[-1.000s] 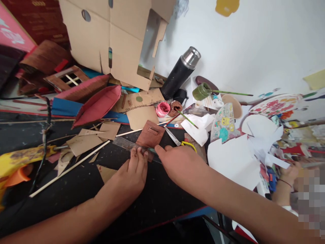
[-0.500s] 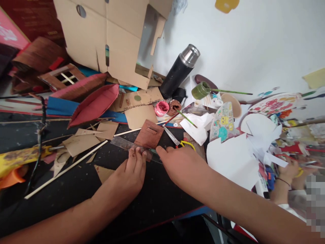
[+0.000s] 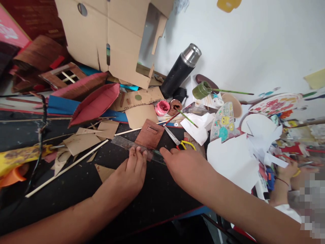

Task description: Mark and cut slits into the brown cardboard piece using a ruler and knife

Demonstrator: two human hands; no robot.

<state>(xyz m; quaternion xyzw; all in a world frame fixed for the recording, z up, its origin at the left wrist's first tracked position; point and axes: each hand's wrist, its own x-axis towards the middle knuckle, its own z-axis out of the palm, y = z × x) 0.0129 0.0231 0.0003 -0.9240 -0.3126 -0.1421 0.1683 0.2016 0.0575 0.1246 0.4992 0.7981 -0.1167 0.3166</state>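
A clear ruler (image 3: 123, 142) lies aslant across the lower edge of a brown-painted cardboard square (image 3: 149, 135) with a slot in it. The fingers of my left hand (image 3: 133, 167), bent and close together, press the ruler down on the black table. My right hand (image 3: 184, 166) is closed at the ruler's right end, its index finger pointing along the edge. Whatever it grips is hidden under the fingers. Scissors (image 3: 175, 138) with yellow and red handles lie just beyond my right hand.
Cardboard scraps (image 3: 82, 142) and a thin wooden stick (image 3: 67, 168) lie to the left, near a yellow glue gun (image 3: 25, 157). Paint jars (image 3: 162, 107) and a black thermos (image 3: 177, 73) stand behind. White paper (image 3: 228, 159) and another person's hand (image 3: 285, 171) are at right.
My right hand has slid slightly to the right along the ruler. My left hand stays pressed on the ruler, and the brown square keeps its place.
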